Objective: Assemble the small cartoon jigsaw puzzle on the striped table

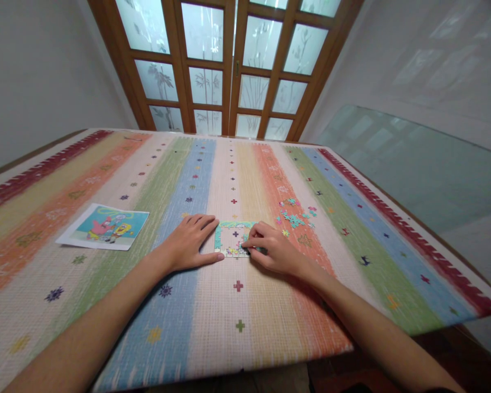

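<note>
both hands (233, 245) touch puzzle frame (232, 240), lettering unreadable.

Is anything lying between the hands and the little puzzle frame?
No, nothing visible does. The left hand lies flat against the puzzle frame's left edge, and the right hand pinches at its lower right corner. The loose pieces lie off to the right.

Both forearms are bare from the elbow down, with no sleeve showing anywhere in view. The left hand (192, 243) and the right hand (272, 248) carry no glove, ring, watch or bracelet. The fingers are slim, with short, plain nails.
</note>
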### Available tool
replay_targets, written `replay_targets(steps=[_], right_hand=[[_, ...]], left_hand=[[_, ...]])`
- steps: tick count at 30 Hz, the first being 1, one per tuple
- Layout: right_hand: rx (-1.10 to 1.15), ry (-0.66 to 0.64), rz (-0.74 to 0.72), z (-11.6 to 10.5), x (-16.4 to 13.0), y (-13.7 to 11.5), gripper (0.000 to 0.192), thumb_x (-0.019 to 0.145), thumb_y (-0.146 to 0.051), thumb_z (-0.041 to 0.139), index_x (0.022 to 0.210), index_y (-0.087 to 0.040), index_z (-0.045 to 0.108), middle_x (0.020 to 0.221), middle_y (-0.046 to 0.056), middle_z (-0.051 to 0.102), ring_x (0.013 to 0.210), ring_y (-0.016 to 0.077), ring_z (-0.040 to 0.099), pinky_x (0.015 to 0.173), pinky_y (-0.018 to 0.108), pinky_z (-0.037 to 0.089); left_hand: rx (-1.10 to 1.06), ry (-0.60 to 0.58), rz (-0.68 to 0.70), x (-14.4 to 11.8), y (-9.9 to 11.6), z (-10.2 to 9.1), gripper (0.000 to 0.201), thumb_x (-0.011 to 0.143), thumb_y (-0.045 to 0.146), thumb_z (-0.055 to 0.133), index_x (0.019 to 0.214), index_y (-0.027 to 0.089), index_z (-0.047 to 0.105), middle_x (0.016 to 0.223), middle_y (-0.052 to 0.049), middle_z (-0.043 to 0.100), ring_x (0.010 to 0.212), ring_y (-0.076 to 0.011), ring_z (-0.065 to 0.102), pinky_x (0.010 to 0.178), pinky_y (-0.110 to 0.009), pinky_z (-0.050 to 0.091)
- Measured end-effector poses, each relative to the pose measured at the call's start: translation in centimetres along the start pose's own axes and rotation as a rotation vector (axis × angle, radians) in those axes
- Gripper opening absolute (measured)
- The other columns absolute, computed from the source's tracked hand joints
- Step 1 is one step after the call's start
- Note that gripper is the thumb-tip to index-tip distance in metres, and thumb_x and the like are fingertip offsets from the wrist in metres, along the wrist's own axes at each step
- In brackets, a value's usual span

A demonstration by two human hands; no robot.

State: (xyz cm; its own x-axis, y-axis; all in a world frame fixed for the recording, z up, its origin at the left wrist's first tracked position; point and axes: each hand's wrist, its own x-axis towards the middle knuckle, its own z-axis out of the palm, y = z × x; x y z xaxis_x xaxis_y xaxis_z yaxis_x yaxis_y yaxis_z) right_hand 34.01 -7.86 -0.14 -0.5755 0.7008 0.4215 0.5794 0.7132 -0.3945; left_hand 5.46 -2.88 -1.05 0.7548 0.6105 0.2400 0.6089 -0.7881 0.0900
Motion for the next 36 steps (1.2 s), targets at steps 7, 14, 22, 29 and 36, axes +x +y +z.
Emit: replay_targets(steps=[7, 14, 22, 29, 36], right_hand=[[-0.149, -0.052, -0.065, 0.2, -0.5, -0.1, 0.023, 0.088, -0.010, 0.056, 0.092, -0.018, 0.077, 0.090, 0.009, 0.063, 0.083, 0.0214, 0.056, 0.074, 0.035, 0.047], [-0.155, 0.024, -0.112, 0.0, -0.4, -0.2, 0.027, 0.093, -0.010, 0.051, 0.103, -0.017, 0.075, 0.089, 0.009, 0.064, 0.082, 0.0207, 0.056, 0.072, 0.034, 0.046], [-0.111, 0.000, -0.114, 0.0, -0.5, 0.1, 0.028, 0.094, -0.010, 0.050, 0.106, -0.019, 0.074, 0.093, 0.010, 0.064, 0.085, 0.0214, 0.058, 0.075, 0.035, 0.049], [-0.078, 0.105, -0.015, -3.6, -0.4, 3.4, 0.034, 0.089, -0.009, 0.051, 0.115, -0.021, 0.070, 0.104, 0.011, 0.068, 0.094, 0.0251, 0.062, 0.082, 0.041, 0.052], [-0.136, 0.414, 0.162, -7.6, -1.6, 7.9, 0.022, 0.082, -0.011, 0.050, 0.073, -0.024, 0.065, 0.078, 0.004, 0.069, 0.078, 0.0235, 0.064, 0.078, 0.042, 0.049]], left_hand=[[0.000, 0.006, -0.004, 0.0, -0.1, 0.1, 0.084, 0.093, 0.080, 0.043, 0.145, 0.014, 0.051, 0.146, -0.021, 0.056, 0.127, -0.0399, 0.052, 0.108, -0.059, 0.038], [0.000, -0.006, -0.013, 0.0, -0.2, 0.2, 0.086, 0.093, 0.081, 0.042, 0.145, 0.013, 0.051, 0.146, -0.022, 0.055, 0.127, -0.0406, 0.053, 0.107, -0.060, 0.039], [0.004, -0.029, -0.019, 0.0, -0.3, 0.1, 0.086, 0.093, 0.081, 0.041, 0.146, 0.014, 0.049, 0.146, -0.022, 0.055, 0.129, -0.0406, 0.052, 0.109, -0.061, 0.038], [0.001, -0.033, -0.019, 0.0, -0.3, 0.0, 0.087, 0.093, 0.082, 0.041, 0.146, 0.014, 0.049, 0.146, -0.023, 0.055, 0.128, -0.0404, 0.053, 0.108, -0.061, 0.039], [-0.025, 0.016, -0.012, -0.2, -0.3, 0.1, 0.082, 0.093, 0.079, 0.046, 0.146, 0.017, 0.050, 0.145, -0.020, 0.056, 0.127, -0.0399, 0.054, 0.109, -0.061, 0.038]])
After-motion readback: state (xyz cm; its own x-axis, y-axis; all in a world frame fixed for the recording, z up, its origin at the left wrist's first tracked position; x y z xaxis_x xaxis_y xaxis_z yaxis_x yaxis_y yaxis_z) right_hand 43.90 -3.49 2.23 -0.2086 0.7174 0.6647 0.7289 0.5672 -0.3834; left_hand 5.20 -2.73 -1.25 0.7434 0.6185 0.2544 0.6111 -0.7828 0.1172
